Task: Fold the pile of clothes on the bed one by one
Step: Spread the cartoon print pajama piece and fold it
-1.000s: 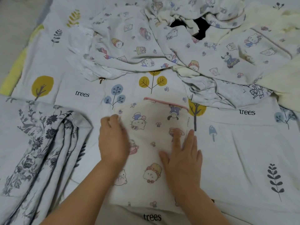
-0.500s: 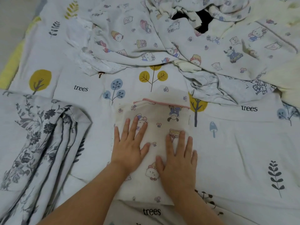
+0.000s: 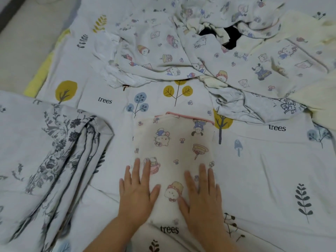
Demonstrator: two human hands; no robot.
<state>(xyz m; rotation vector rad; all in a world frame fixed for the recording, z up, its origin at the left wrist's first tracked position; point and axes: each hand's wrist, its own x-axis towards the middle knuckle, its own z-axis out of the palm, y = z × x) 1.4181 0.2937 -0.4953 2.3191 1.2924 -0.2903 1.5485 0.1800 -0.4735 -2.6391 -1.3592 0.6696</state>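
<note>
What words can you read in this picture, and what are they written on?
"trees": on the bed sheet, left of the blue tree print.
"trees": on the sheet again, at the right below the pile of clothes.
"trees": on the sheet once more, near the bottom between the two wrists.
The folded cartoon cloth shows only pictures, no readable words.

2 hands (image 3: 138,193), 1 folded garment (image 3: 174,142), 1 clothes pile (image 3: 218,51), 1 folded quilt (image 3: 60,151).

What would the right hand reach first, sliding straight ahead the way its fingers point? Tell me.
The right hand would stay on the folded cartoon-print garment, likely crossing its cake print, then its pink-trimmed edge.
</note>
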